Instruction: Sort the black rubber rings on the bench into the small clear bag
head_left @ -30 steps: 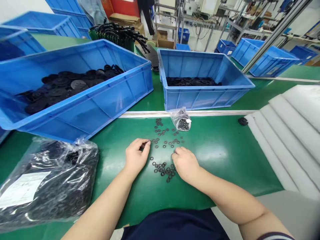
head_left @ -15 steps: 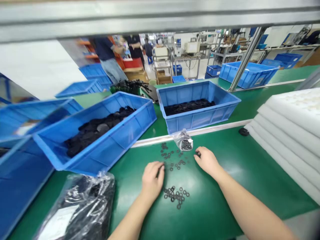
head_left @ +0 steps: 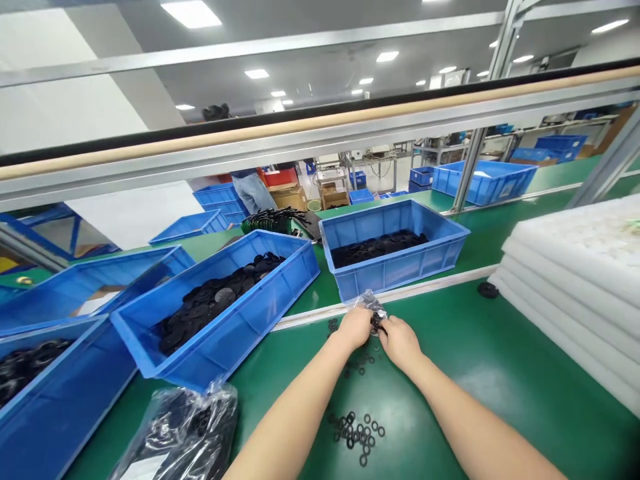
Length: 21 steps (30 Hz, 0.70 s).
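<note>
Both of my hands meet at a small clear plastic bag (head_left: 369,301) of black rings, near the pale strip across the green table. My left hand (head_left: 356,327) has its fingers closed on the bag's near left side. Opposite it, my right hand (head_left: 401,340) pinches the bag's right side; its fingertips are partly hidden. Loose black rings (head_left: 361,365) lie scattered just below the hands, some covered by my left wrist. Closer to me, between my forearms, is a cluster of small black rings (head_left: 357,432).
Beyond the hands stands a blue bin (head_left: 400,265) of black parts; another blue bin (head_left: 250,313) of black discs is at left. A large plastic-wrapped bundle (head_left: 185,427) lies front left. White foam sheets (head_left: 565,300) are stacked at right, beside a black round part (head_left: 488,289).
My hands have moved together onto the small bag and closed on it; before, they were apart on either side of the scattered rings. The head view has tilted upward.
</note>
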Each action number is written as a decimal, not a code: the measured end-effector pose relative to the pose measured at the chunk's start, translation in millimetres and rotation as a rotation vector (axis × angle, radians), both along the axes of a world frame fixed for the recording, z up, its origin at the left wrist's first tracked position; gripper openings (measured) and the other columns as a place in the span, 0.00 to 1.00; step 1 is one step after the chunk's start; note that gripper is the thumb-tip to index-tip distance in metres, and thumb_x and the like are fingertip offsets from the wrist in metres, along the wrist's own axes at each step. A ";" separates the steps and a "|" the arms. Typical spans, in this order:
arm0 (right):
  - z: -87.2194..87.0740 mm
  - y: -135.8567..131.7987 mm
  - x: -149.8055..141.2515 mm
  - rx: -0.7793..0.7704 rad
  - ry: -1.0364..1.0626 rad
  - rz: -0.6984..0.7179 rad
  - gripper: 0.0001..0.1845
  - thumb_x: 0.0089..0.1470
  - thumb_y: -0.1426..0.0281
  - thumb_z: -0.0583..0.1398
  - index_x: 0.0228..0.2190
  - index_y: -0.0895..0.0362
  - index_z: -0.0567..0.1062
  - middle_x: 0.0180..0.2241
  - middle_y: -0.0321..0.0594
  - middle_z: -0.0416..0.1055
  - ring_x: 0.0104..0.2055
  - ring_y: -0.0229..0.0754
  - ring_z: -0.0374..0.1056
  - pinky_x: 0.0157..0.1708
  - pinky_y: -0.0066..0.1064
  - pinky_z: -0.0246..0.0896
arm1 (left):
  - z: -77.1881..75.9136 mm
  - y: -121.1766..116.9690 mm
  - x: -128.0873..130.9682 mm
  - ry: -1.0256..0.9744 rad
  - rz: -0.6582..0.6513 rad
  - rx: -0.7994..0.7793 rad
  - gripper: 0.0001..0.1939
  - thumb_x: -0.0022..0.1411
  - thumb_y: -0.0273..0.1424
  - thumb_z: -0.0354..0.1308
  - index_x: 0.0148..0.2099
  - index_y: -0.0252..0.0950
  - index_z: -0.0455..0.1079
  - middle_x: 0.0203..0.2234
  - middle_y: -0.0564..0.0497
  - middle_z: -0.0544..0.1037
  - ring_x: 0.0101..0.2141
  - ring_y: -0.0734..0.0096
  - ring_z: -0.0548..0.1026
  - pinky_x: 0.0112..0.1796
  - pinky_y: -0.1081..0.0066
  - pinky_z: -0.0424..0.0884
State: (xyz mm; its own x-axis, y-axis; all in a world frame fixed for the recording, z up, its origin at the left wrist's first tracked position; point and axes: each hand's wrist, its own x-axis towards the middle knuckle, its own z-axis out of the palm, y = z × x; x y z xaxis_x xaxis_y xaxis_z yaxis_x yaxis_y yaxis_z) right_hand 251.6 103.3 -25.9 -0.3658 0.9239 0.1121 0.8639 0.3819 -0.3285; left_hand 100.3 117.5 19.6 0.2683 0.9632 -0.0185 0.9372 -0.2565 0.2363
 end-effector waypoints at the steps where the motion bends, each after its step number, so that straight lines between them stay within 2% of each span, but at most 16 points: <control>1: 0.9 -0.5 -0.1 -0.012 -0.004 -0.003 0.10 0.62 0.71 0.55 0.39 0.57 0.77 0.41 0.44 0.74 0.45 0.45 0.70 0.46 0.31 0.61 | -0.7 0.4 0.9 0.003 0.000 -0.012 0.06 0.60 0.24 0.57 0.36 0.33 0.76 0.38 0.37 0.79 0.39 0.55 0.79 0.41 0.62 0.74; 7: 5.9 -4.2 -1.4 -0.040 -0.061 -0.055 0.12 0.64 0.72 0.53 0.43 0.60 0.74 0.44 0.50 0.73 0.46 0.47 0.69 0.47 0.34 0.61 | -11.1 8.5 4.7 -0.064 -0.015 -0.066 0.07 0.58 0.22 0.56 0.35 0.34 0.75 0.35 0.39 0.79 0.39 0.55 0.78 0.42 0.61 0.72; 10: 6.4 -4.7 0.2 -0.061 -0.082 -0.036 0.13 0.65 0.72 0.51 0.43 0.60 0.74 0.44 0.50 0.73 0.46 0.47 0.69 0.46 0.34 0.61 | -16.7 10.0 3.2 -0.114 -0.013 -0.025 0.05 0.58 0.23 0.56 0.34 0.34 0.74 0.34 0.40 0.78 0.38 0.56 0.76 0.42 0.62 0.71; 13: 7.3 -5.3 3.1 -0.071 -0.066 -0.019 0.13 0.66 0.72 0.51 0.43 0.60 0.74 0.45 0.50 0.73 0.47 0.47 0.68 0.47 0.34 0.61 | -12.8 1.5 -3.1 -0.155 0.002 0.049 0.05 0.59 0.25 0.56 0.35 0.35 0.72 0.33 0.43 0.77 0.37 0.59 0.75 0.41 0.64 0.70; 15: 7.5 -4.9 4.4 -0.072 -0.035 -0.013 0.13 0.66 0.73 0.51 0.44 0.61 0.74 0.45 0.50 0.73 0.47 0.47 0.68 0.47 0.34 0.61 | -6.6 -12.2 -12.4 -0.207 0.031 0.113 0.06 0.62 0.27 0.53 0.36 0.35 0.72 0.32 0.46 0.77 0.36 0.62 0.75 0.41 0.65 0.69; 18: 7.7 -3.1 5.6 -0.078 0.010 -0.006 0.12 0.64 0.74 0.53 0.43 0.61 0.75 0.44 0.51 0.73 0.46 0.48 0.68 0.47 0.35 0.61 | -0.4 -45.9 -33.3 -0.399 0.123 0.218 0.09 0.64 0.32 0.53 0.35 0.37 0.73 0.30 0.50 0.77 0.32 0.66 0.74 0.37 0.67 0.69; 21: 9.6 -5.2 8.6 -0.062 0.048 -0.016 0.12 0.63 0.75 0.53 0.44 0.62 0.75 0.44 0.50 0.73 0.46 0.48 0.68 0.47 0.35 0.61 | -5.2 -88.4 -54.6 -0.571 0.221 0.277 0.09 0.63 0.35 0.56 0.33 0.38 0.73 0.29 0.52 0.77 0.29 0.69 0.73 0.35 0.69 0.68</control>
